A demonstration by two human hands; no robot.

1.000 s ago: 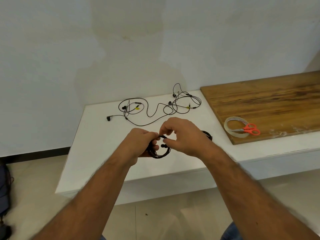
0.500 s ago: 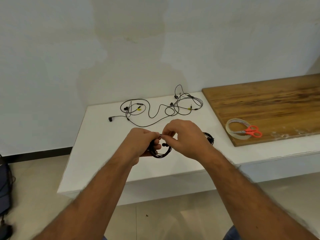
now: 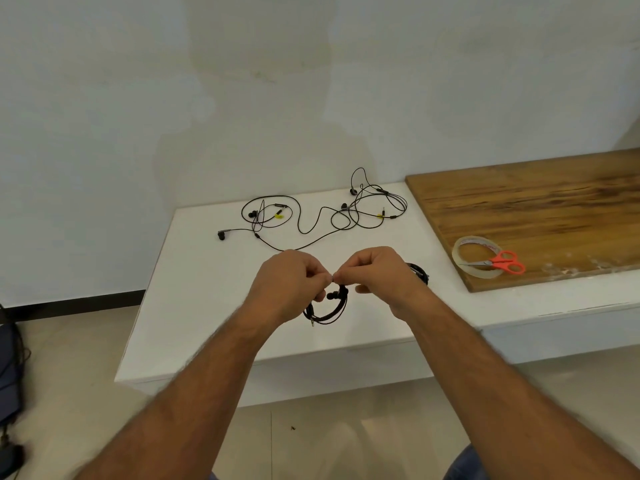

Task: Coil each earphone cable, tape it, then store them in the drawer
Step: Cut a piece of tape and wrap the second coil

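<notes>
- Head view, over the white ledge (image 3: 194,271): left hand (image 3: 287,285) and right hand (image 3: 377,277) raised together, fingertips meeting, both pinched shut on the top of a coiled black earphone cable (image 3: 329,308).
- Coil hanging below the hands as a small loop, one earbud showing inside it, plug end poking out at the lower left.
- Whether tape lies between the fingertips: cannot tell.
- Behind the right wrist, a second dark coiled earphone (image 3: 419,271) resting on the ledge, partly hidden.
- Farther back near the wall, loose earphones (image 3: 311,216) sprawled in tangled loops, small yellow tags on two strands.
- To the right, a wooden board (image 3: 540,209) lying on the ledge, a roll of clear tape (image 3: 465,249) near its front corner, orange-handled scissors (image 3: 502,264) resting across the roll.
- Far left on the floor, a dark bag (image 3: 10,375), cut off by the frame edge.
</notes>
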